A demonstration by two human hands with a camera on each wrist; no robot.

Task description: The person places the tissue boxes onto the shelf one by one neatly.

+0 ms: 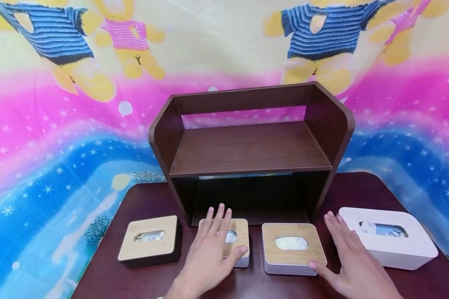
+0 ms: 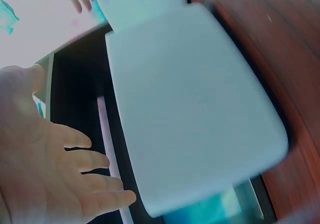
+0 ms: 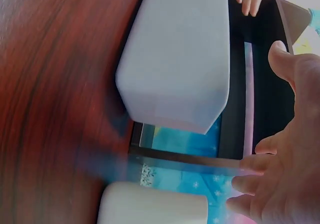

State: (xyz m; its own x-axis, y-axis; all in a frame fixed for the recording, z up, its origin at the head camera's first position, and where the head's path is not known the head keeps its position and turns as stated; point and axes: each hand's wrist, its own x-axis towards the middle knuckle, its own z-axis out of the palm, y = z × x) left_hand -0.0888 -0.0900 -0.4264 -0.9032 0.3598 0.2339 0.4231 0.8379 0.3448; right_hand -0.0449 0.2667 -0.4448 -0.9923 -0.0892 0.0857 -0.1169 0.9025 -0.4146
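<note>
In the head view my left hand [image 1: 209, 257] reaches over a small white tissue box with a wooden lid [image 1: 241, 232], hiding part of it. Its fingers are straight and hold nothing. To the right, my right hand [image 1: 353, 257], fingers extended, overlaps the gap between a second white, wood-lidded tissue box [image 1: 292, 258] and a larger all-white tissue box [image 1: 400, 247]. The left wrist view has the left hand [image 2: 55, 169] beside a box's white side [image 2: 190, 104]. From the right wrist, the right hand [image 3: 290, 159] appears flat and empty, near a white box [image 3: 175, 59].
A dark brown two-tier shelf [image 1: 247, 149] stands behind the boxes on the dark red table [image 1: 108, 278]. At the left sits a black tissue box with a wooden lid [image 1: 146, 247]. A printed cloth [image 1: 45, 145] hangs behind and around the table.
</note>
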